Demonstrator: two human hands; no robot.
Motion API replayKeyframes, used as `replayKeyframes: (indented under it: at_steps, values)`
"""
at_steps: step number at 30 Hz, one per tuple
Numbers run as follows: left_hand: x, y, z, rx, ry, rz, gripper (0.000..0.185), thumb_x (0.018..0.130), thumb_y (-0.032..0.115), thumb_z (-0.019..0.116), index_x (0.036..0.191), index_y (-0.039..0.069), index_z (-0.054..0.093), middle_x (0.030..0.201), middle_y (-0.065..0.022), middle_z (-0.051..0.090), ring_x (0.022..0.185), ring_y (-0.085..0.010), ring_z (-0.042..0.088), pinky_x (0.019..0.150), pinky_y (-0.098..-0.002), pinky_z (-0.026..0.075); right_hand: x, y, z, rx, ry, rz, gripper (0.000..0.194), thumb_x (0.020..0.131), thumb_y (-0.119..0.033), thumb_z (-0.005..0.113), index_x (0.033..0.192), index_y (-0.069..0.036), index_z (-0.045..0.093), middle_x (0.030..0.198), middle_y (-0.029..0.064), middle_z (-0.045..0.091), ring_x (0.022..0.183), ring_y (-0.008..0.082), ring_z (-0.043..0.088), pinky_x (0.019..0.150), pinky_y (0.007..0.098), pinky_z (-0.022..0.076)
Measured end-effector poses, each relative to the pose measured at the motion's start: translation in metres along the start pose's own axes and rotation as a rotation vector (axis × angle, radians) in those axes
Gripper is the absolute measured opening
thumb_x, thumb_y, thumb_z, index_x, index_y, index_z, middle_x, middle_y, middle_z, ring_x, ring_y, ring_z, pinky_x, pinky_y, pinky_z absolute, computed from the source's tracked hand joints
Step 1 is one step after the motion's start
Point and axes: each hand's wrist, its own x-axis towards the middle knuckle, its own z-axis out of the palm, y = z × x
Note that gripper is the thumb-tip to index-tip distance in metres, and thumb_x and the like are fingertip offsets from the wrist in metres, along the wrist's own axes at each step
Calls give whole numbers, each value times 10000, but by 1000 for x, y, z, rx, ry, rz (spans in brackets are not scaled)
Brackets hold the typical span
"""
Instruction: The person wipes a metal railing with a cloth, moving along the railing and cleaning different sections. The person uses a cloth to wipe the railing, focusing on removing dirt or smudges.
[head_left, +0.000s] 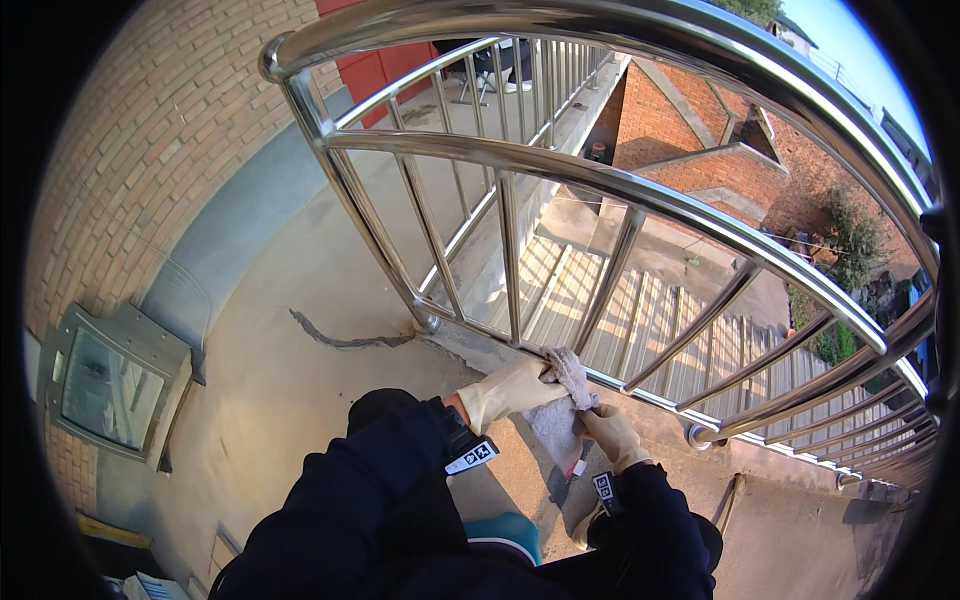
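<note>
A greyish-pink cloth (553, 429) is wrapped over the bottom rail of a shiny metal railing (487, 330) and hangs down in front of it. My left hand (517, 391), in a cream rubber glove, presses the cloth at the rail from the left. On the right, my right hand (613, 433), gloved alike, pinches the cloth's side just below the rail. A small white and red tag shows at the cloth's lower end. Each wrist bears a strap with a printed marker. The fingertips are partly hidden by the cloth.
Upright bars rise close before both hands. A teal rounded object (510, 531) is between my legs. At left, a grey-framed box with a glass front (112, 386) stands by the brick wall (172, 127). A ribbed roof (660, 322) lies below, beyond the railing. Part of a person shows beyond the far bars.
</note>
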Motion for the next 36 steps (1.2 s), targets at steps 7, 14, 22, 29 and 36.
replayKeyframes:
  at_steps: [7,14,22,29,36]
  values:
    - [-11,-39,-38,214,34,130,363,891,284,636,1081,-26,644,1020,-223,685,922,-341,667,807,-372,495,-68,-31,-18,245,112,-82,250,962,-175,597,1004,54,691,840,65,698,749,140,657,736,284,540]
    - [-3,-49,-28,567,-168,-77,550,940,417,498,1269,-17,574,1068,-231,683,925,-380,667,833,-409,517,-100,-85,-1,191,216,-250,211,962,-129,607,947,56,707,776,1,659,675,58,555,633,217,452]
    - [10,-70,44,-550,-570,70,252,980,160,553,1129,-26,636,1027,-64,657,933,-125,588,839,-301,481,-103,-135,47,31,-49,-261,219,945,-101,618,754,4,633,639,-76,501,571,11,389,503,205,298]
    - [1,-47,2,-923,-387,197,253,1002,194,511,1113,4,636,1046,-87,659,890,-119,601,772,-275,502,-94,-150,48,106,-64,-311,209,950,-89,611,753,-20,608,647,-78,499,581,3,395,501,199,291]
    - [-29,-30,-47,-1007,152,247,418,1048,348,389,1272,35,551,1138,-56,638,1027,-151,603,953,-288,476,-84,-127,59,225,-209,-315,221,988,-76,549,1136,63,636,901,60,691,821,118,663,733,245,534]
